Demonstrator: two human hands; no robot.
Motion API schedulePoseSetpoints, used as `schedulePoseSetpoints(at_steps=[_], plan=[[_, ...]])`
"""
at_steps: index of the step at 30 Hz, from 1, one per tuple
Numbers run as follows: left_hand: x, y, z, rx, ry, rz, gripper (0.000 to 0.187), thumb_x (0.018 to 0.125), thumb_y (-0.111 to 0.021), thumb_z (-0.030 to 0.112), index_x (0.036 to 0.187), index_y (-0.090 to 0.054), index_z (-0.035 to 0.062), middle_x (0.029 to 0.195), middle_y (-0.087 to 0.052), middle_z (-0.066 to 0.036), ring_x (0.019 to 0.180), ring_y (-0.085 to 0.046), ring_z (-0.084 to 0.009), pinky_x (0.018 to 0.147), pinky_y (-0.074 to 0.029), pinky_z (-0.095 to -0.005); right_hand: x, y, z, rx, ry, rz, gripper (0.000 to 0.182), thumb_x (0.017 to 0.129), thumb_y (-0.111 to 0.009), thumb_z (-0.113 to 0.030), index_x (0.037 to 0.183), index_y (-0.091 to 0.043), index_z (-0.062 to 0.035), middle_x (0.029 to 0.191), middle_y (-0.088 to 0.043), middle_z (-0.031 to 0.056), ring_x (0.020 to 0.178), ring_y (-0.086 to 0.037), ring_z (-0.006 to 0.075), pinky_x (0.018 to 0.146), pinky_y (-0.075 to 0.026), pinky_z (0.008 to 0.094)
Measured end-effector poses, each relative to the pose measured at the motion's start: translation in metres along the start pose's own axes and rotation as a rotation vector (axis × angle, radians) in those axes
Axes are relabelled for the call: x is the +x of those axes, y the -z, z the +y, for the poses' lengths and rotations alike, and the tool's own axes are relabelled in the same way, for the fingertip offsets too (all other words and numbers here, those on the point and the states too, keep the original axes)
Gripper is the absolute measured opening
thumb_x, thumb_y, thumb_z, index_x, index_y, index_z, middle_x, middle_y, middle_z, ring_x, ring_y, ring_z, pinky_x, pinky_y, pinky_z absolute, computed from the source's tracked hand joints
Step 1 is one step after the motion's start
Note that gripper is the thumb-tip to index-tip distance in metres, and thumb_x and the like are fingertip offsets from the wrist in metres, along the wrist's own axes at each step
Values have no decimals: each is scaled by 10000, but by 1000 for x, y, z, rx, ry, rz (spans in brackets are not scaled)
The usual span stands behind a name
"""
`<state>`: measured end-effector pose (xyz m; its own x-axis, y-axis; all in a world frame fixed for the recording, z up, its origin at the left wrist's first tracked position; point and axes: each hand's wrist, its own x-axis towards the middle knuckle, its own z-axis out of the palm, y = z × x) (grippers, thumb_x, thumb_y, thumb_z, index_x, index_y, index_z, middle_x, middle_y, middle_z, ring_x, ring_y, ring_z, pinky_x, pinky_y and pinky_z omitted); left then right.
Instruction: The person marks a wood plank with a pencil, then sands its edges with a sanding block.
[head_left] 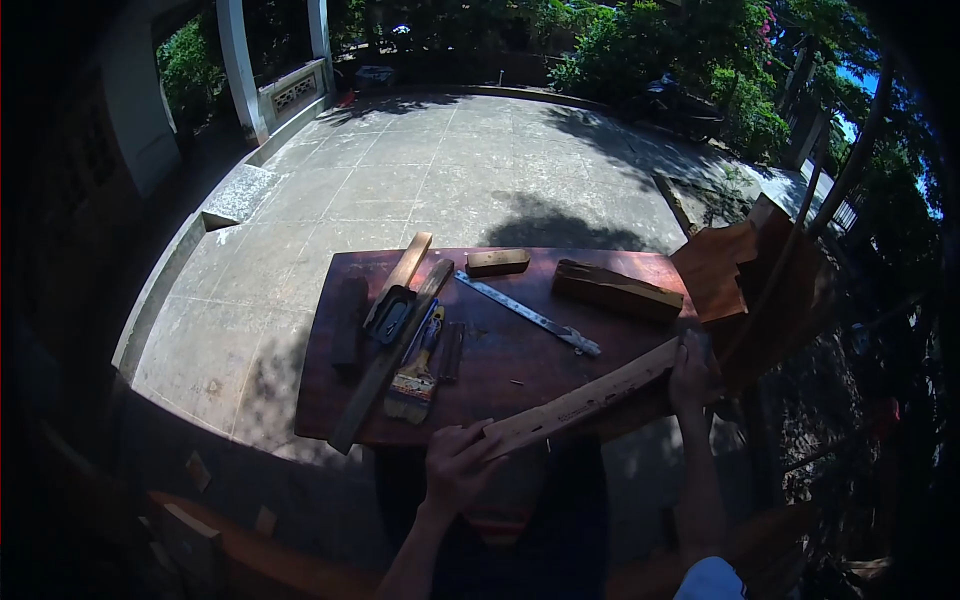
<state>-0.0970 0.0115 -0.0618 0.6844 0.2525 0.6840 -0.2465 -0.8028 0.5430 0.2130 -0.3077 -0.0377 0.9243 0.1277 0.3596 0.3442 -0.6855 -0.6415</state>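
A long pale wooden board [580, 402] slants across the near edge of a dark red-brown table [500, 355], higher at its right end. My left hand [458, 462] grips its lower left end, fingers wrapped round it. At the upper right end, my right hand [692, 375] is closed on the board, partly in shadow. Left of the board lie a paintbrush [412, 388] with a wide bristle head and a long dark wooden strip [385, 365]. A metal ruler-like bar [525, 315] rests beyond the board.
A small wood block [497, 262] and a thick rough wood block [618, 290] lie at the table's far side. A dark tray-like object [392, 313] and a light wood strip [402, 270] are on the left. Large brown wood pieces [715, 265] stand beyond the right edge.
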Motion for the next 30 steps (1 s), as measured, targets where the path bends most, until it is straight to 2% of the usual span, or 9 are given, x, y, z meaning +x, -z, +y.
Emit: schedulePoseSetpoints(at_steps=[2,4,7,11,14,18,19,25,30], plan=[[-1,-2,0,-3,-7,4,465,780,-955,209,1218,-813,146,1316,-777,-91,1080,-745,-289,1011,-533,-471,-21,-19,-3,-96,136,65,468,1141,-482,-219,1521,-562,43,1505,-607,278,1453,-540,450,1217,-428,497],[0,-3,-2,-8,-3,8,476,768,-960,201,1218,-816,140,1318,-779,-97,1102,-742,-294,1017,-530,-472,-59,-35,-37,-135,307,17,467,1143,-476,-219,1517,-561,48,1498,-610,286,1444,-547,456,1211,-434,494],[-4,0,-2,-14,18,-3,492,748,-970,187,1213,-821,129,1318,-782,-113,1141,-739,-305,1032,-523,-474,-76,-21,-67,-105,385,-125,464,1146,-458,-204,1524,-555,47,1503,-603,297,1450,-541,460,1220,-425,497],[-2,-2,-2,-15,-5,4,463,781,-953,200,1219,-815,143,1323,-778,-95,1112,-748,-280,1024,-527,-466,-18,-16,-29,2,-47,11,463,1142,-443,-179,1520,-558,62,1534,-580,306,1473,-517,468,1243,-402,521],[-2,-3,-1,-10,-8,17,455,795,-947,208,1225,-813,152,1326,-777,-86,1102,-750,-267,1021,-530,-463,-65,-41,-68,-103,174,28,466,1130,-477,-167,1503,-553,102,1541,-570,318,1477,-504,491,1249,-392,536],[-2,-1,-1,1,-4,15,461,792,-949,210,1228,-811,151,1324,-778,-89,1105,-750,-267,1025,-529,-463,-160,-32,-157,-88,548,-300,474,1095,-549,-136,1477,-555,144,1545,-568,316,1498,-481,502,1255,-383,562],[-1,-3,-1,3,-1,16,462,791,-950,212,1228,-811,151,1323,-778,-90,1105,-750,-267,1026,-529,-462,-160,-30,-155,-78,554,-311,476,1099,-540,-149,1481,-562,133,1537,-574,319,1499,-482,496,1254,-393,542],[-3,-3,-1,-20,21,10,494,752,-964,179,1221,-815,133,1320,-781,-117,1150,-745,-303,1050,-521,-489,-63,-26,-79,-25,102,32,467,1110,-510,-155,1484,-573,118,1524,-584,326,1495,-494,475,1256,-395,508],[-3,-3,2,-9,29,8,522,746,-966,175,1239,-808,112,1316,-784,-117,1167,-743,-309,1056,-523,-489,-146,-47,-158,-103,416,-161,453,1119,-502,-143,1498,-567,97,1546,-571,312,1491,-502,476,1255,-392,518]])
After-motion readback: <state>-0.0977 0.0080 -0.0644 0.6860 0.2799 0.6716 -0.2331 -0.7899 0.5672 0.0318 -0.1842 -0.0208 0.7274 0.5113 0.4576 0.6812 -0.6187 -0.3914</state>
